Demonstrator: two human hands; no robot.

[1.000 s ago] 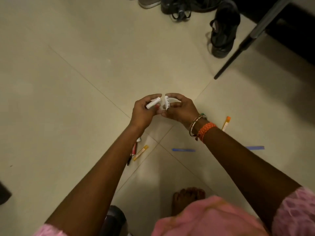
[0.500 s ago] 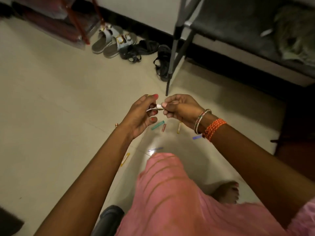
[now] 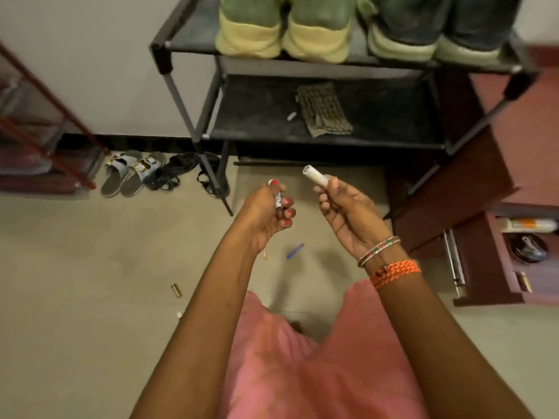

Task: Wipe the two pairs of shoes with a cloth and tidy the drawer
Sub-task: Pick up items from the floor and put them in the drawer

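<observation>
Two pairs of shoes sit side by side on the top tier of the black shoe rack (image 3: pixel 193 133) at the upper middle of the frame: the yellow-green pair (image 3: pixel 284 28) to the left, the dark pair (image 3: pixel 429 28) to the right, heels toward us. On the shelf beneath lies the cloth (image 3: pixel 325 110), a crumpled olive waffle rag, with a small white piece (image 3: pixel 291 116) just beside its left edge. At the right edge the maroon drawer (image 3: pixel 484 258) stands pulled out, a tube and a dark dish visible inside. Grey sandals (image 3: pixel 131 172) and black sandals (image 3: pixel 175 173) rest on the floor at the left, near the rack's leg. In mid-frame the right hand (image 3: pixel 348 213) is turned palm up, fingers curled round a pale tube (image 3: pixel 314 175) whose open end points up and left. The left hand (image 3: pixel 267 211), apart from it, has its fingers closed round a small white capped piece (image 3: pixel 277 198), thumb on top. Below them on the tile lie a blue pen cap (image 3: pixel 295 251) and, further left, a small brass-coloured piece (image 3: pixel 176 290).
</observation>
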